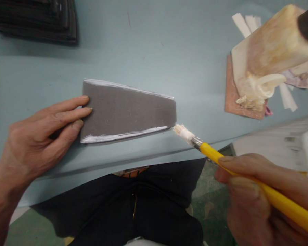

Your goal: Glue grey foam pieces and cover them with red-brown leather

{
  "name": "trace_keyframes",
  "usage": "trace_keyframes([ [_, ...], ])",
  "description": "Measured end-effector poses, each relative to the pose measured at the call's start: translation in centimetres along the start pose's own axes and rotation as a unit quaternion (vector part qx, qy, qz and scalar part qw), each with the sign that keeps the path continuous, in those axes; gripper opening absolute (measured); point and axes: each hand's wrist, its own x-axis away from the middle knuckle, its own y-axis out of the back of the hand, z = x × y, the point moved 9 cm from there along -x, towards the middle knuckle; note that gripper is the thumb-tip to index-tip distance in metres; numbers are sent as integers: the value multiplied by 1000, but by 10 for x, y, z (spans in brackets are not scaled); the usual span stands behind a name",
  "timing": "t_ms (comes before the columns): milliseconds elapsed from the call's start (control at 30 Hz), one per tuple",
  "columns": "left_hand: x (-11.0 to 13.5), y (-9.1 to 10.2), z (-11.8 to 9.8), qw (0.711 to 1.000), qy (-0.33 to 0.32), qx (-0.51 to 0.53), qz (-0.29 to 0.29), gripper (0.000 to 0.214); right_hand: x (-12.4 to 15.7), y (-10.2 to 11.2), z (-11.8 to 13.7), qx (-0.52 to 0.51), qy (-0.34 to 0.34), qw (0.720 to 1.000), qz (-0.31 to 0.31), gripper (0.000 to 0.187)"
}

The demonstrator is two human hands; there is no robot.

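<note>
A grey tapered piece of material [125, 111] lies flat on the pale blue table [169, 51], with white glue smeared along its top and bottom edges. My left hand [41, 136] presses its fingertips on the piece's wide left end, fingers stretched out flat. My right hand [256, 194] is closed round a yellow-handled brush [246, 177]. The brush's glue-coated bristles [182, 131] sit at the piece's lower right corner, just touching or nearly touching it.
A glue-crusted cream container [269, 51] stands at the right on a brown scrap [232, 99], with white strips [246, 24] around it. A dark stack [41, 20] lies at the back left. The table's front edge runs just below the piece, above my lap.
</note>
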Motion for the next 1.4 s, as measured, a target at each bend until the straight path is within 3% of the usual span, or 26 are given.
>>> trace_keyframes([
  [233,2,-2,6,1000,-7,4,0,52,-1,-23,3,-8,77,996,-32,11],
  [567,3,-4,9,1000,-13,6,0,52,-4,-38,24,11,141,990,0,11],
  [700,3,-4,8,1000,-4,3,-1,49,-2,-38,32,-27,146,989,12,11],
  [933,3,-3,8,1000,-7,8,1,47,-3,-28,12,27,104,994,-29,15],
  [1167,2,-3,6,1000,2,17,-3,46,-3,-42,35,-14,147,989,12,14],
  [1300,1,-2,4,1000,-1,17,-9,42,-2,-30,20,18,104,994,-20,17],
  [1400,1,-1,5,1000,-6,18,-11,44,-4,-29,15,46,108,992,-36,17],
])
